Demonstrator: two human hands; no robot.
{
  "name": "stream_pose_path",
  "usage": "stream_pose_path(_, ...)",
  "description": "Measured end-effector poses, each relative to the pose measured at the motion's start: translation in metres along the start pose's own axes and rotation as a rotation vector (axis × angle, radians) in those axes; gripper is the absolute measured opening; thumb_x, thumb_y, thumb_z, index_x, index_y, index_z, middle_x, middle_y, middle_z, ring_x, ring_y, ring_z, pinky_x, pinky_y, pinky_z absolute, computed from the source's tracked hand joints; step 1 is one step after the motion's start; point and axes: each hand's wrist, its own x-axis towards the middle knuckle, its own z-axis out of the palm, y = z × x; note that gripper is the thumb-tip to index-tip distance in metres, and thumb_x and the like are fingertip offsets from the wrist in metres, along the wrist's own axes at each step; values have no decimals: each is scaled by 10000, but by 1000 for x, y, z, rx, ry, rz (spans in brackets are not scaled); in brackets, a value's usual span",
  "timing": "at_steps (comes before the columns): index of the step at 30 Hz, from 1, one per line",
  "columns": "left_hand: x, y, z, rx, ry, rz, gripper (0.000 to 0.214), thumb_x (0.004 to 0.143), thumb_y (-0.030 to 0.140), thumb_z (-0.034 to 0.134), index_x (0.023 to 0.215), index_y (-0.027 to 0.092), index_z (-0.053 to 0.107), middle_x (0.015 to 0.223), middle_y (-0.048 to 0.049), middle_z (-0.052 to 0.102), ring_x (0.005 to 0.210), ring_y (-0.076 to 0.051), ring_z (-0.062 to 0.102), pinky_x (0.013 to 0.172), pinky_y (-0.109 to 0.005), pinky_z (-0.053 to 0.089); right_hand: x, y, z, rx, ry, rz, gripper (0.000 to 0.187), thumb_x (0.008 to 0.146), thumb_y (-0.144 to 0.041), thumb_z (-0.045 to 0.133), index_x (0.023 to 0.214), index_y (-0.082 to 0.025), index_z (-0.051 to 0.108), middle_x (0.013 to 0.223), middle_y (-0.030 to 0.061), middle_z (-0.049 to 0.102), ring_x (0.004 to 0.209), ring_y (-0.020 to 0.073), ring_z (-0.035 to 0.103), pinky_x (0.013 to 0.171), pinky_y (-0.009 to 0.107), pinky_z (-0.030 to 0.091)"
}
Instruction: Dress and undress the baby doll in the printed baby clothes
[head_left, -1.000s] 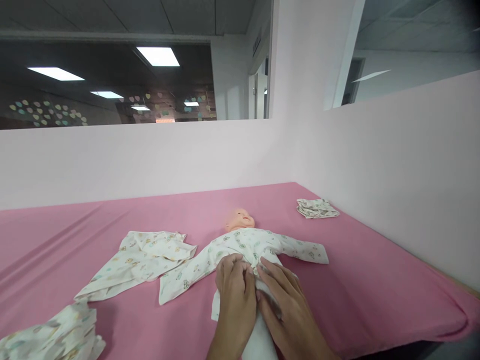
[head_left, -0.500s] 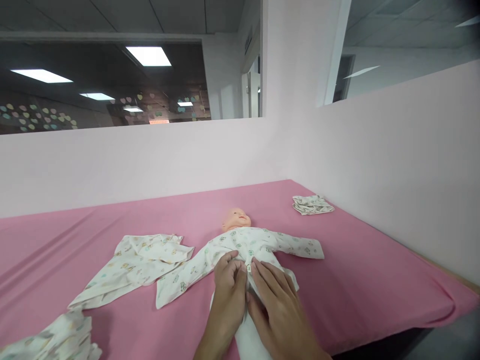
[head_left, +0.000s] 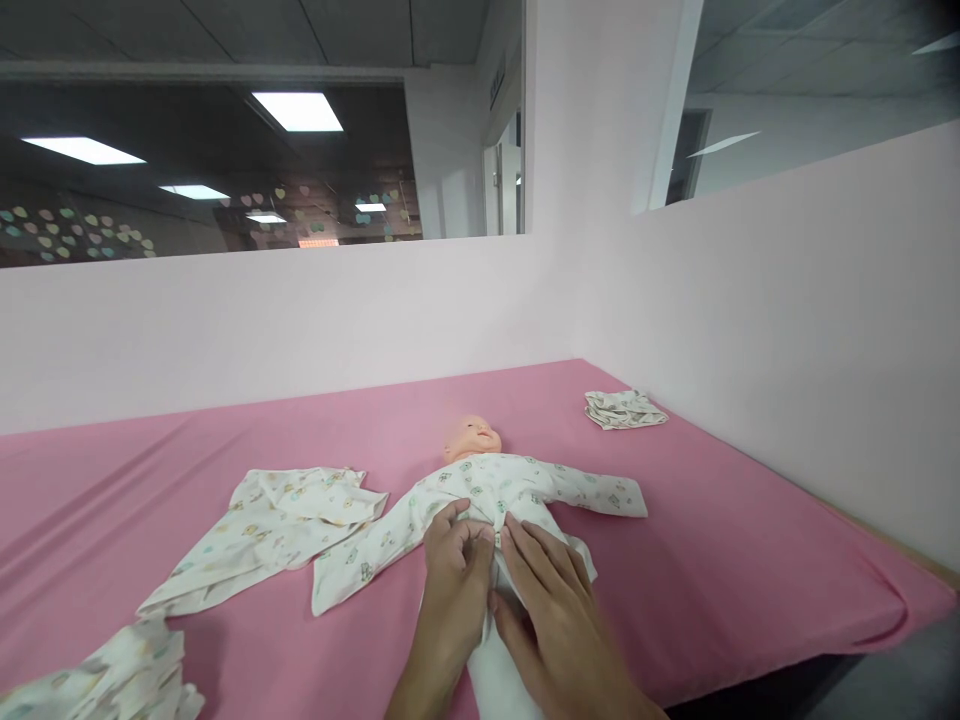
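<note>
Left hand (head_left: 457, 565) and right hand (head_left: 555, 590) on shirt (head_left: 502, 480), doll's (head_left: 472, 438) front.
Doll's long axis runs away from hands, neither nearer; left fingers curled, can't tell if gripping; right fingers straight, thumb apart.

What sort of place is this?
Perhaps an infant-care practice room: a peach-coloured plastic baby doll in a white printed fabric top lies on a broad pink cloth-covered surface, with folded white printed cloth toward the far right.

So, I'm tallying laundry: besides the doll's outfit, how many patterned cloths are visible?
3: a spread cloth left of the doll, a bunched cloth lower left, a folded cloth at right. More may be hidden.
</note>
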Motion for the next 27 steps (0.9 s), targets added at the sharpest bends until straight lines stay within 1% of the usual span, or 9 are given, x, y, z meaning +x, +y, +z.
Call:
stream_pose_path(3,0,4,0,1,7,-22,309,879,417,452,776,187,631,1443,-107,338,1366,-281,292,1074,-448,315,-1,2,0,5,-16,-4,496,906,-320,478,1374,-159,467,1415,58,491,1264,285,486,955,447,494)
stream_pose_path(7,1,5,-1,-11,13,-27,258,863,383,476,816,188,637,1440,-107,344,1361,-281,301,1073,-455,315,-1,3,1,7,-28,-2,510,905,-327,477,1387,-163,451,1435,53,463,1281,285,472,953,452,501)
stream_pose_path(11,-3,-1,-3,5,28,-40,234,855,372,482,848,188,626,1451,-100,320,1343,-281,324,1066,-474,327,-3,6,1,-25,-24,23,469,917,-361,460,1348,-181,500,1426,43,474,1261,288,495,926,473,517)
stream_pose_path(15,-13,-8,-3,31,39,-24,266,861,422,491,953,208,618,1440,-90,320,1350,-263,309,1063,-446,353,-6,8,2,-48,-22,29,427,920,-372,457,1307,-213,541,1419,24,483,1243,292,510,911,495,517)
stream_pose_path(17,-17,-11,-2,56,64,11,302,866,448,494,1035,226,611,1428,-85,329,1352,-257,298,1050,-434,377,-6,8,2,-52,-8,23,428,917,-372,462,1299,-197,545,1410,36,495,1238,294,514,910,495,514)
stream_pose_path(19,-19,-13,0,119,93,82,309,880,445,484,1079,246,613,1405,-81,354,1347,-257,294,1052,-446,374,-6,7,2,-51,13,14,436,909,-360,472,1295,-170,545,1394,57,512,1232,296,518,907,486,511)
stream_pose_path(22,-19,-16,3,272,127,210,287,913,389,438,1065,267,649,1347,-74,422,1314,-265,326,1063,-488,349,-6,6,1,-41,32,6,449,889,-326,492,1303,-156,532,1384,75,523,1232,300,517,907,472,503)
stream_pose_path(25,-18,-17,5,418,156,328,321,933,311,386,1091,283,664,1307,-69,476,1291,-264,363,1069,-510,339,-5,6,-1,-22,24,-2,464,877,-290,495,1322,-164,510,1385,74,523,1233,300,515,918,467,489)
stream_pose_path(27,-19,-16,4,460,137,346,340,944,309,365,1115,278,658,1315,-66,489,1289,-256,384,1070,-499,358,-4,8,-3,-9,7,-6,467,878,-277,491,1332,-171,498,1384,69,525,1233,297,514,926,466,486)
